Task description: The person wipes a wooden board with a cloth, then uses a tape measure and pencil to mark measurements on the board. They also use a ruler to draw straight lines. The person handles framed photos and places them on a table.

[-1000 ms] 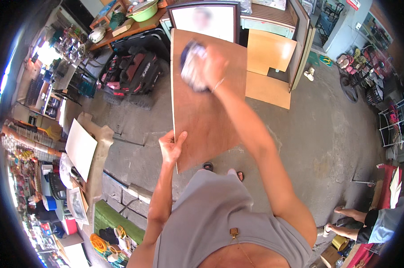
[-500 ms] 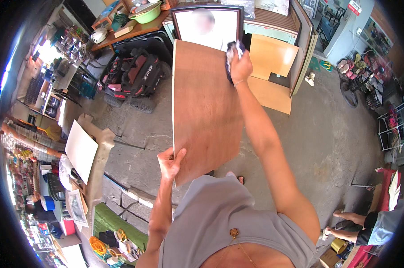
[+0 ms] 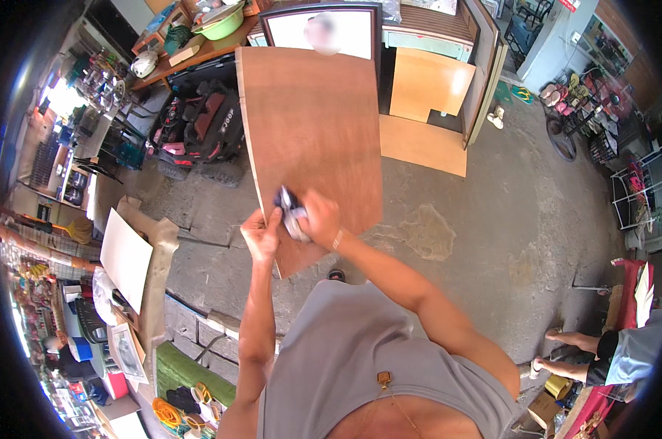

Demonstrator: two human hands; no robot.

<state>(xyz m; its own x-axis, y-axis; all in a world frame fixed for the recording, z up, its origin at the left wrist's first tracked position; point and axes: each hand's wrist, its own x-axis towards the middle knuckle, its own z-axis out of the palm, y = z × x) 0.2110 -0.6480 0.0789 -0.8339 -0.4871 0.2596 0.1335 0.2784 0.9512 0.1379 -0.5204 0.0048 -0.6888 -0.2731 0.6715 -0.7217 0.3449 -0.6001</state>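
Observation:
A large reddish-brown plywood panel [image 3: 313,124] stands tilted in front of me. My left hand [image 3: 261,235] grips its left edge low down, thumb on the front face and fingers out of sight behind. Pressed to the panel's face close by is a crumpled dark-and-white cloth [image 3: 293,212], bunched in my right hand [image 3: 318,219]. That hand is slightly blurred, its fingers closed round the cloth. Behind the panel's top edge rises a dark-framed picture [image 3: 378,44], its lower part hidden.
Two light-brown boards [image 3: 430,84] lean and lie beyond the panel to the right. A black-and-red toy car [image 3: 199,128] is parked at the left. On the left bench lies a white board [image 3: 126,256]. Another person's legs [image 3: 576,355] show at the lower right.
My right hand has brought the cloth down from the panel's upper right edge to its lower left, near my left hand. The panel and left hand have shifted left and upward in view.

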